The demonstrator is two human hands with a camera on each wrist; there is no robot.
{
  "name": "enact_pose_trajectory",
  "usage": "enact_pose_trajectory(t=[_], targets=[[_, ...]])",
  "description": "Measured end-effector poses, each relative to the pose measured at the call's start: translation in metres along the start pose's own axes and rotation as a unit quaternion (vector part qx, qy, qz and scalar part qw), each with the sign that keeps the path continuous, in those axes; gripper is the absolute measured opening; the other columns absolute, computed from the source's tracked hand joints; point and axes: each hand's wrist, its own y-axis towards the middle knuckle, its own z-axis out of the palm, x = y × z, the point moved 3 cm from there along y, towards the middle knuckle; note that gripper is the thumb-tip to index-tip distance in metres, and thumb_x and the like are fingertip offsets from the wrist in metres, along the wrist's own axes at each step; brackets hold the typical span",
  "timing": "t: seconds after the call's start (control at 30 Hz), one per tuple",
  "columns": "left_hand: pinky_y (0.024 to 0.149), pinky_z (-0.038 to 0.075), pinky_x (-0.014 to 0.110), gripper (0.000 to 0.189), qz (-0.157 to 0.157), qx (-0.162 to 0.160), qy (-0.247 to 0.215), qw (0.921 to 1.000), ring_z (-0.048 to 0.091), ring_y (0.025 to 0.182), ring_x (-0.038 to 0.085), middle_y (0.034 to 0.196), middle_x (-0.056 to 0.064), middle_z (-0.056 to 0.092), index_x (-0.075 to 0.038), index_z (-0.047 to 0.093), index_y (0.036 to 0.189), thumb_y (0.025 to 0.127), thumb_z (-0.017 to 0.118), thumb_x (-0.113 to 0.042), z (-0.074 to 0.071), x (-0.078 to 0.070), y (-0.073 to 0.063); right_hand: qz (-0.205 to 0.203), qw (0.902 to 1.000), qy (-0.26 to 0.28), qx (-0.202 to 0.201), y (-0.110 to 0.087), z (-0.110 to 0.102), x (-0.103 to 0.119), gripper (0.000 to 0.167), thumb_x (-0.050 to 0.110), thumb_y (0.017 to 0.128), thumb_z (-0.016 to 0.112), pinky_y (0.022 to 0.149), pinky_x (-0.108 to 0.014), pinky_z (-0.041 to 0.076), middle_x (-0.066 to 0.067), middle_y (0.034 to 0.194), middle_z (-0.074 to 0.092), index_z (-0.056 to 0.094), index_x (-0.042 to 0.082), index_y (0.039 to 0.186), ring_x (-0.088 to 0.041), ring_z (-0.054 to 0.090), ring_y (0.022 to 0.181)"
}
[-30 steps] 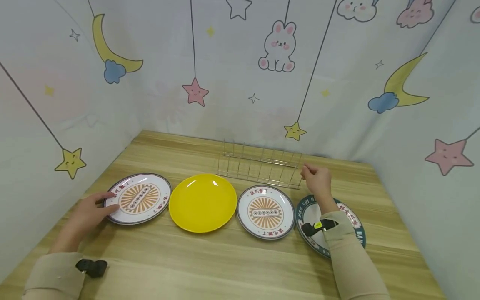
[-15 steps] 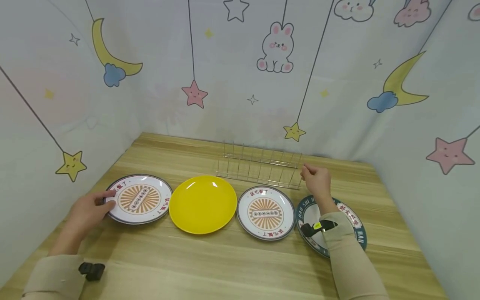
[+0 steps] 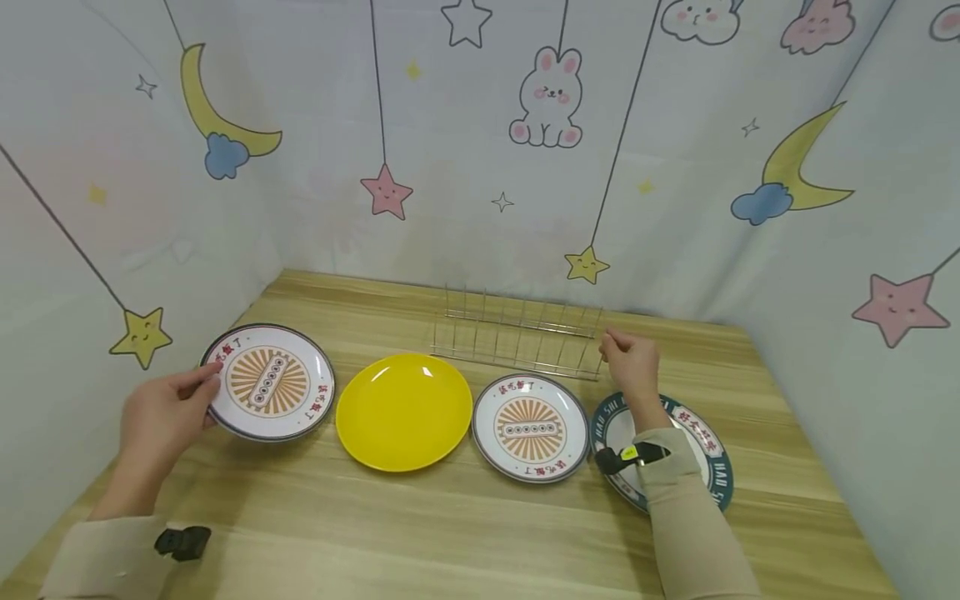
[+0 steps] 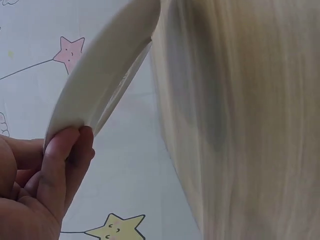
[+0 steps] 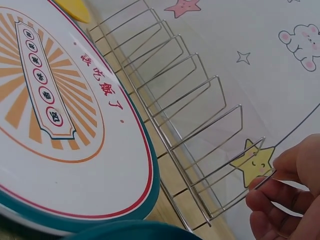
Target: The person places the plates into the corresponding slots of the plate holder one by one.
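One sunburst-printed plate point(image 3: 268, 382) hangs above the wood-grain table point(image 3: 375, 533), left of the yellow plate point(image 3: 405, 412), its rim pinched in our left hand point(image 3: 165, 421), so we want firm, level handling while our right hand point(image 3: 632, 362), seemingly pinching the end of the wire dish rack point(image 5: 171, 148), should brace without tugging.

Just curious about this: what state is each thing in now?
White round plate with orange sunburst, far left: raised off the wood-grain table, rim gripped by left fingers.
Glossy yellow round plate: flat, face up.
Second white round sunburst plate: flat, face up.
Teal-rimmed white round plate: face up, partly hidden by the beige sleeve.
Silver metal wire rack: standing on the table, right end pinched by right fingers.
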Motion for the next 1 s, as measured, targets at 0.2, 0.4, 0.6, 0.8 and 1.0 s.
enact_pose_trajectory(t=[0.2,0.4,0.6,0.8,1.0], targets=[[0.053,0.054,0.016,0.041,0.003,-0.046,-0.043,0.998,0.061,0.061,-0.004,0.125,0.029,0.06,-0.004,0.056,0.138,0.103,0.052,-0.026,-0.003,-0.016,-0.001,0.012,0.9999,-0.004,0.005,0.0,-0.001,0.0,0.032,0.02,0.101,0.057,0.062,-0.013,0.05,-0.018,0.109,0.07,0.065,0.006,0.128,-0.029,0.068,0.099],[0.058,0.055,0.014,0.041,-0.001,-0.079,-0.102,0.9916,0.062,0.067,-0.008,0.118,0.022,0.066,-0.008,0.059,0.136,0.101,0.057,-0.027,-0.001,-0.032,0.002,0.007,0.9999,-0.012,0.006,0.001,-0.001,0.0,0.032,0.02,0.101,0.058,0.062,-0.013,0.05,-0.018,0.108,0.07,0.066,0.005,0.128,-0.027,0.068,0.097],[0.06,0.056,0.015,0.036,0.002,-0.115,-0.19,0.975,0.063,0.069,-0.003,0.087,-0.011,0.066,-0.007,0.066,0.129,0.095,0.066,-0.019,0.005,-0.051,0.008,0.005,0.9999,-0.013,0.01,0.001,0.0,0.0,0.033,0.019,0.101,0.057,0.062,-0.013,0.05,-0.019,0.109,0.069,0.064,0.003,0.129,-0.03,0.068,0.1],[0.06,0.056,0.016,0.033,0.021,-0.126,-0.249,0.9601,0.065,0.068,0.0,0.085,-0.01,0.069,-0.005,0.069,0.124,0.093,0.07,-0.015,0.018,-0.069,0.013,0.006,0.9996,-0.024,0.016,0.0,0.0,0.002,0.032,0.019,0.101,0.056,0.064,-0.014,0.052,-0.019,0.11,0.069,0.064,0.003,0.128,-0.03,0.068,0.1],[0.059,0.056,0.016,0.03,0.061,-0.141,-0.264,0.9524,0.065,0.066,0.0,0.087,-0.012,0.069,-0.008,0.071,0.121,0.092,0.071,-0.014,0.032,-0.085,0.017,-0.006,0.9985,-0.051,0.018,0.001,-0.001,0.003,0.031,0.019,0.102,0.056,0.061,-0.015,0.052,-0.018,0.108,0.07,0.065,0.003,0.126,-0.028,0.069,0.098]])
